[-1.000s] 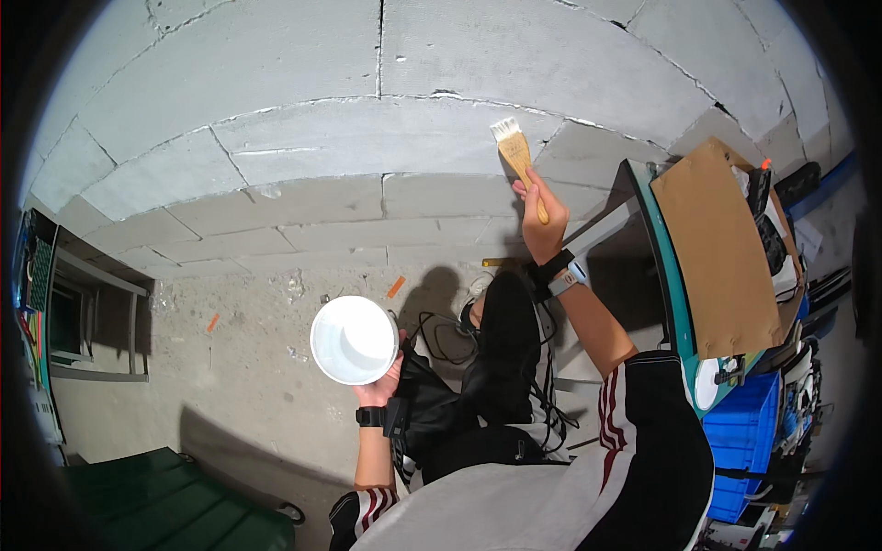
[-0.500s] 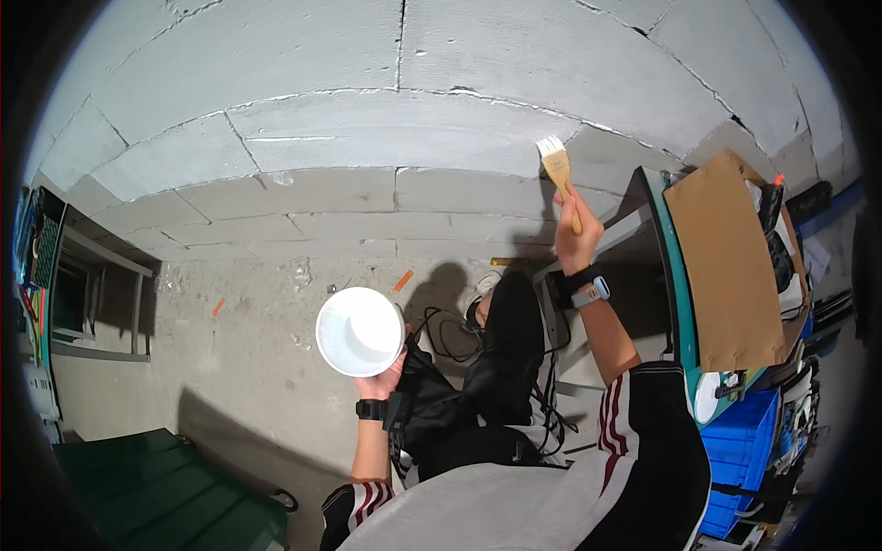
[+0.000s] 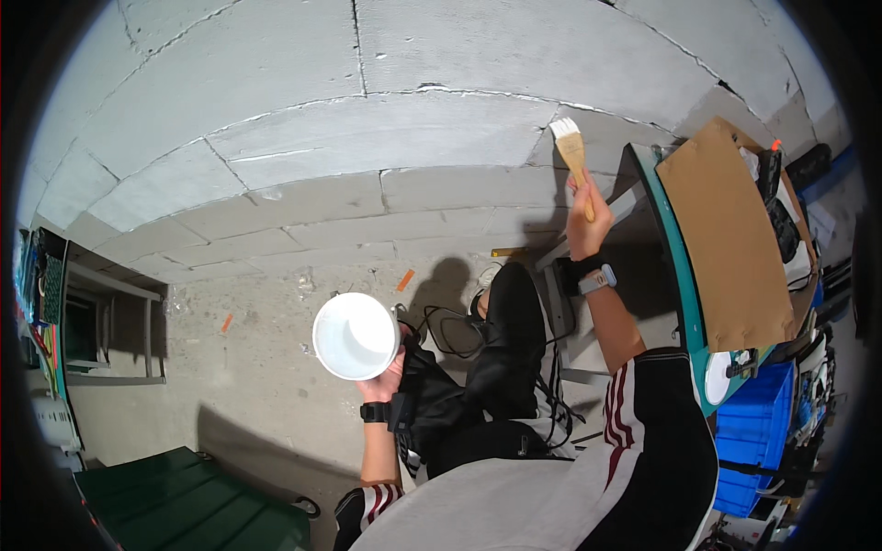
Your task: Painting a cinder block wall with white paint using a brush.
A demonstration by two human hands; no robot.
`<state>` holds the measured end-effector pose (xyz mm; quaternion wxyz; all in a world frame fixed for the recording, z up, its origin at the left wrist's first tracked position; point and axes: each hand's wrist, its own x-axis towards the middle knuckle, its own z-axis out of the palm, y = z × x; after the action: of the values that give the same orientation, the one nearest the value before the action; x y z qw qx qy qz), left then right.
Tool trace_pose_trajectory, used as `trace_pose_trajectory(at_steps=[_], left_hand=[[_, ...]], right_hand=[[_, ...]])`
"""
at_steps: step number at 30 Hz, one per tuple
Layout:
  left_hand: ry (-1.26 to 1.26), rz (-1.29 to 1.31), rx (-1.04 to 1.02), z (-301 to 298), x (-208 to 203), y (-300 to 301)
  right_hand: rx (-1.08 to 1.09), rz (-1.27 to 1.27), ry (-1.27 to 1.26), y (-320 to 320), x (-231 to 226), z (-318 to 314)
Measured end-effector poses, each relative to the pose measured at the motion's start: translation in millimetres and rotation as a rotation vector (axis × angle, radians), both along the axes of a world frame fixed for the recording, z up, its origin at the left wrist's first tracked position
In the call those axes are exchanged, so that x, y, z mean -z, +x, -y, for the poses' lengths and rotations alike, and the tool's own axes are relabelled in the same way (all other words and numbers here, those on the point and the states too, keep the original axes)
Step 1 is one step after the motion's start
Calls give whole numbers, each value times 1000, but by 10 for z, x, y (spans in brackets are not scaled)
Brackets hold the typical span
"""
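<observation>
In my right hand (image 3: pixel 589 220) is a flat paintbrush (image 3: pixel 571 151) with a wooden handle; its white-coated bristles point up at the block wall (image 3: pixel 450 129). The bristle tips overlap a grey block beside a vertical joint; whether they touch it I cannot tell. My left hand (image 3: pixel 386 378) grips a white round bucket (image 3: pixel 356 337) from its right and lower side, above my lap. White liquid seems to lie inside, though the pale walls make its level hard to read. Upper rows of the wall look whiter, while the lower rows are bare grey.
At the right stands a teal-edged table (image 3: pixel 684 275) with a cardboard sheet (image 3: pixel 726 239) on it, and a blue crate (image 3: pixel 753 441) below. A dark green lidded bin (image 3: pixel 193 500) is at lower left. Orange strips (image 3: pixel 405 280) lie on the concrete floor (image 3: pixel 266 376).
My right hand and the brush have shifted slightly right and up along the wall. The view has turned a little. The bucket stays in my left hand.
</observation>
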<state>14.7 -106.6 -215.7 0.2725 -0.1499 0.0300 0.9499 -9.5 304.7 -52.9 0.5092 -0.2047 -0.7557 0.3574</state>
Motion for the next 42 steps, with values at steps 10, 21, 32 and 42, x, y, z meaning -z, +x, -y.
trace_pose_trajectory(at_steps=[10, 21, 32, 42], left_hand=[[-281, 92, 24, -30, -59, -16], [-249, 101, -6, -18, -15, -7], [-244, 111, -31, 0, -72, 25], [-244, 129, -15, -37, -71, -5]], right_hand=[[-221, -137, 47, -433, -17, 313], [-259, -67, -57, -397, -491, 707], [-353, 67, 269, -485, -546, 986], [-115, 20, 39, -181, -210, 368]])
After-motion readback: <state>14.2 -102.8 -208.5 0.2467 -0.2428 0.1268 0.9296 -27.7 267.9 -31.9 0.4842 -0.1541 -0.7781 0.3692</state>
